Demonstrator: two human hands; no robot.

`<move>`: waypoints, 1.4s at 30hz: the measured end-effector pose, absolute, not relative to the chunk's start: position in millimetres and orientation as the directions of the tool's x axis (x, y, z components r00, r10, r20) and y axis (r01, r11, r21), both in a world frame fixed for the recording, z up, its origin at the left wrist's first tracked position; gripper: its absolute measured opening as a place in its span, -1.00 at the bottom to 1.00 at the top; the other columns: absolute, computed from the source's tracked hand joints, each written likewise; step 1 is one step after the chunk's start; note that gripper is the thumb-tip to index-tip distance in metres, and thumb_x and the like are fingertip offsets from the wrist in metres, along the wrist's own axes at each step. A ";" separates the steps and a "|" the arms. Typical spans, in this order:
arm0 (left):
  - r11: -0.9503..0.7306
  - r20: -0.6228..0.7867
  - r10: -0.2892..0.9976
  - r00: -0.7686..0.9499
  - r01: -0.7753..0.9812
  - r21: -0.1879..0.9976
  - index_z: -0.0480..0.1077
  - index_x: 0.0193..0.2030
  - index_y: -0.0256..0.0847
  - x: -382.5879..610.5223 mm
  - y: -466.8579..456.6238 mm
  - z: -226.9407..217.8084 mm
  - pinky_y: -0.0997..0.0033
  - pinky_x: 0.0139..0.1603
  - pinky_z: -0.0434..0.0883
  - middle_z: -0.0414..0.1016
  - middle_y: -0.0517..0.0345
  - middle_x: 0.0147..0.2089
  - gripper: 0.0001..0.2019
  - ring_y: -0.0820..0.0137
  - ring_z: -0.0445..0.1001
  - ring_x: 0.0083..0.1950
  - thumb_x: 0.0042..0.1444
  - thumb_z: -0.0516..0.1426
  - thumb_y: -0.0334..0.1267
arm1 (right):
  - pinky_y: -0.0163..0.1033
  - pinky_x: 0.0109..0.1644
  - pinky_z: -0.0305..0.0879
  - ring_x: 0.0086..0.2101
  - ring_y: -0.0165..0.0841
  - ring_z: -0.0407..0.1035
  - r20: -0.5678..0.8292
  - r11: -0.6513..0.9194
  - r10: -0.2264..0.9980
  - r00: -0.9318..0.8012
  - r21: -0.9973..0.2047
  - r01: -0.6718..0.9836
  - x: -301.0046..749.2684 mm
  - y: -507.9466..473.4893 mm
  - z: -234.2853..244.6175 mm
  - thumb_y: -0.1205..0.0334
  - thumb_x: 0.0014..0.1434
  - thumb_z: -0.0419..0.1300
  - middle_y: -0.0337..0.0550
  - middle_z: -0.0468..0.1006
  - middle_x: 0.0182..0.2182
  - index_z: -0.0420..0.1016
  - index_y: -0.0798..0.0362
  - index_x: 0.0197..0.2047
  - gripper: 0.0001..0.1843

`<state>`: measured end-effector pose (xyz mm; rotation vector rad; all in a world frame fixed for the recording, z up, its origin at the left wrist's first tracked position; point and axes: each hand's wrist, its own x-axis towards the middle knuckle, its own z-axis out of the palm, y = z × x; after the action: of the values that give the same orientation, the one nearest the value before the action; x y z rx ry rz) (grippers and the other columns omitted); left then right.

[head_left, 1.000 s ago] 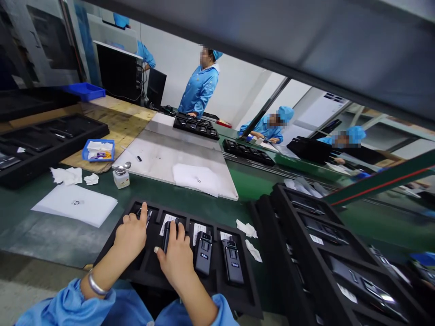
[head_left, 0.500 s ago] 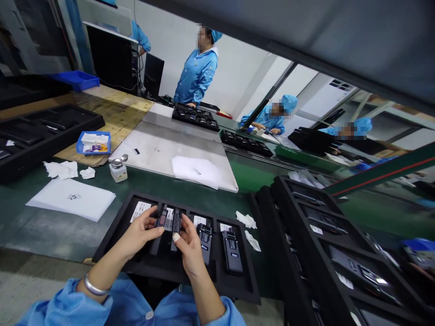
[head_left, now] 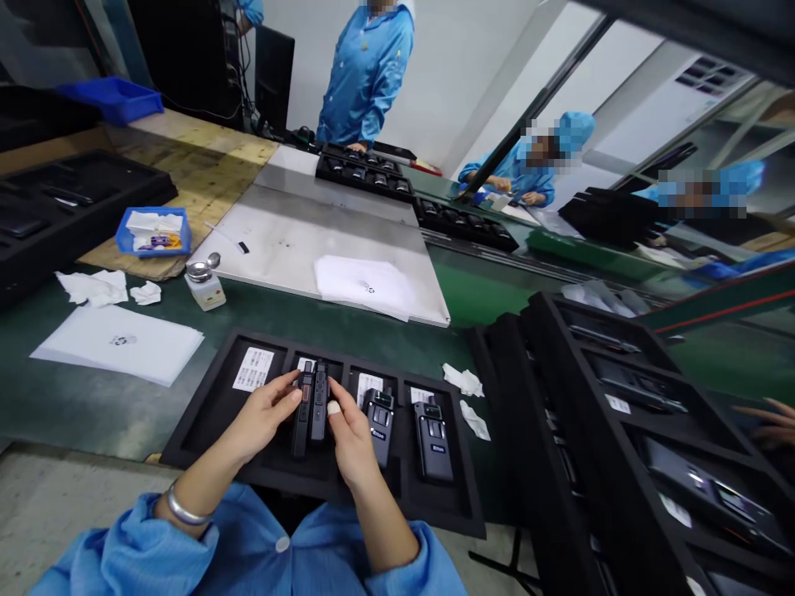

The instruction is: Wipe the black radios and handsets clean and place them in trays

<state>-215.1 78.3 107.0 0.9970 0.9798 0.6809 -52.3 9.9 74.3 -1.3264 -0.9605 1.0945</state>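
Two black walkie-talkies stand on edge side by side above a black foam tray (head_left: pixel 204 430). My left hand (head_left: pixel 264 422) is closed on the left walkie-talkie (head_left: pixel 302 422), which has a reddish side button. The right walkie-talkie (head_left: pixel 319 406) is gripped by my right hand (head_left: pixel 353 439), whose thumb wears a pale cover. Their sides are close together, perhaps touching. In the tray's right compartments lie two more walkie-talkies, one (head_left: pixel 378 422) near my right hand and another (head_left: pixel 435 451) farther right. White printed labels (head_left: pixel 253 369) sit at the top of the compartments.
Stacked foam trays (head_left: pixel 559 414) with radios rise at the right. Left on the green bench are a paper stack (head_left: pixel 118 343), a small dispenser bottle (head_left: pixel 206 288) and a blue box (head_left: pixel 152 233). Crumpled tissues (head_left: pixel 463 380) lie beside the tray. Co-workers in blue are across the bench.
The two walkie-talkies have come closer together, side by side, with both hands still on them. The camera view has tilted down a little.
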 end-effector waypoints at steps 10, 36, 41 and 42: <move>0.349 -0.313 0.870 0.381 -0.029 0.937 0.40 0.24 -0.27 -216.2 79.6 102.3 0.03 0.28 0.35 0.53 -0.10 0.18 -0.30 0.04 0.47 0.21 0.03 0.31 0.09 | -0.13 0.11 0.39 -0.04 -0.26 0.50 -0.127 -0.081 0.970 0.205 -0.972 -0.220 -56.6 4.3 87.1 -0.01 0.23 0.27 -0.10 0.59 0.01 0.33 -0.05 0.26 -0.42; -0.483 0.335 0.716 0.612 0.088 0.871 0.28 0.33 0.10 -256.9 39.7 114.2 0.02 0.34 0.34 0.43 0.04 0.29 -0.38 0.15 0.35 0.33 0.16 0.27 -0.37 | 0.12 0.40 0.10 0.29 -0.11 0.21 0.214 0.213 0.974 0.073 -0.977 0.021 -58.3 -39.0 82.1 0.16 0.25 0.28 -0.03 0.27 0.33 0.18 -0.17 0.39 -0.31; -0.516 0.363 0.707 0.608 0.091 0.852 0.28 0.34 0.07 -258.0 39.1 115.0 0.04 0.31 0.38 0.44 0.02 0.28 -0.40 0.14 0.37 0.32 0.17 0.26 -0.36 | 0.10 0.39 0.12 0.31 -0.10 0.18 0.261 0.255 0.964 0.051 -0.961 0.109 -58.1 -38.3 81.5 0.07 0.26 0.26 -0.05 0.25 0.34 0.15 -0.20 0.41 -0.30; -0.518 0.363 0.706 0.608 0.095 0.850 0.27 0.34 0.06 -258.1 39.3 115.5 0.05 0.31 0.39 0.44 0.02 0.28 -0.40 0.15 0.37 0.32 0.17 0.26 -0.35 | 0.10 0.40 0.12 0.31 -0.10 0.18 0.268 0.260 0.962 0.050 -0.958 0.118 -58.0 -38.4 81.5 0.06 0.27 0.26 -0.05 0.25 0.34 0.14 -0.21 0.41 -0.29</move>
<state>-258.1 39.3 115.5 1.9843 0.6341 0.9105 -58.0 -38.4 81.5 -1.1166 -1.3550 0.9086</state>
